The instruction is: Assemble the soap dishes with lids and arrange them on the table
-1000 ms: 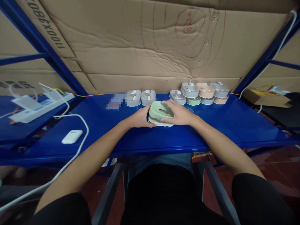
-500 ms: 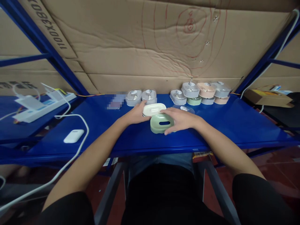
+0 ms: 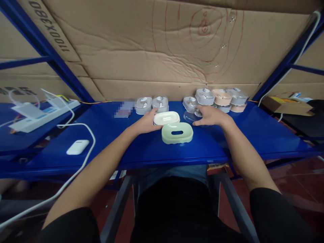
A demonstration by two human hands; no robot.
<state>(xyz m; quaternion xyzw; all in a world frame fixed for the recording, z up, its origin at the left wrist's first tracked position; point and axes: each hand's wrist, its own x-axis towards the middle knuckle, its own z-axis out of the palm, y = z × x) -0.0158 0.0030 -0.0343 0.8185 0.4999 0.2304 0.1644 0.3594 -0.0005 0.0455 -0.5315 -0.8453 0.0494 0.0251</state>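
A cream oval soap dish tray [image 3: 166, 118] lies near the middle of the table, and my left hand [image 3: 147, 122] grips its left end with fingers behind and thumb in front. Just in front of it sits a pale green oval soap box base [image 3: 177, 137] with a slot in its floor; neither hand touches it. My right hand [image 3: 211, 115] is closed around the right end of a clear plastic lid [image 3: 189, 117] with a round label. The fingers partly cover that lid.
Two grey lidded boxes [image 3: 152, 105] stand behind my left hand. Several lidded boxes [image 3: 221, 98] in grey and peach are stacked at the back right. A white earbud case [image 3: 78, 147], white cable [image 3: 94, 136] and power strip [image 3: 45, 116] lie left. Cardboard [image 3: 141, 44] walls the back.
My right hand has let go of the green base and moved back and right to the clear lid. The left hand stays on the cream tray.
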